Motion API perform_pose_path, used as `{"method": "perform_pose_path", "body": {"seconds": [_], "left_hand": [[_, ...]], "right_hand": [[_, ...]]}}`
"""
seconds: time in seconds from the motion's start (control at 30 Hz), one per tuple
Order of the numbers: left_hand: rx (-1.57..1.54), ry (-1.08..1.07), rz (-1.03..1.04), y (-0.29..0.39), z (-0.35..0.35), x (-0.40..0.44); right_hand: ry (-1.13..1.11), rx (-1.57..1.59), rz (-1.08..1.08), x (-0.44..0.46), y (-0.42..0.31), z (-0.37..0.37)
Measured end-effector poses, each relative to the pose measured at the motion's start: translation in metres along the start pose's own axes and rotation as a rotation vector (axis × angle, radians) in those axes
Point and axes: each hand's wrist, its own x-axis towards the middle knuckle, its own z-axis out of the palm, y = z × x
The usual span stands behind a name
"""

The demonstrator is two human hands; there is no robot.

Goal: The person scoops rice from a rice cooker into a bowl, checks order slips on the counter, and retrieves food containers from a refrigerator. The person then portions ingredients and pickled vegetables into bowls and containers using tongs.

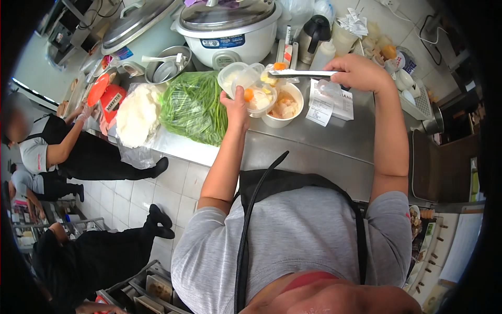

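Closed round a clear plastic container (259,102) with pale and orange food in it is my left hand (238,108). The container tilts over the rim of a white tub (285,116), which holds orange-brown food. My right hand (355,72) grips the handle of a long white and black utensil (303,74). The utensil's far end, by an orange piece, reaches above the container; its tip is hard to make out. A round clear lid or second container (232,75) lies just behind my left fingers. Printed receipts (320,107) rest right of the tub.
Bagged green vegetables (194,107) and a bag of white food (138,116) sit at left. Behind stand a rice cooker (227,31), a metal bowl (167,65), a squeeze bottle (323,55) and a dark jug (315,34). A co-worker (63,138) stands at far left.
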Motion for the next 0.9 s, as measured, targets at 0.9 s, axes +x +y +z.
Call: {"method": "perform_pose_path", "body": {"seconds": [0.9], "left_hand": [[0.008,-0.053,-0.005,0.012,0.013,-0.016]], "right_hand": [[0.187,-0.575,0.050,0.008,-0.055,0.047]]}}
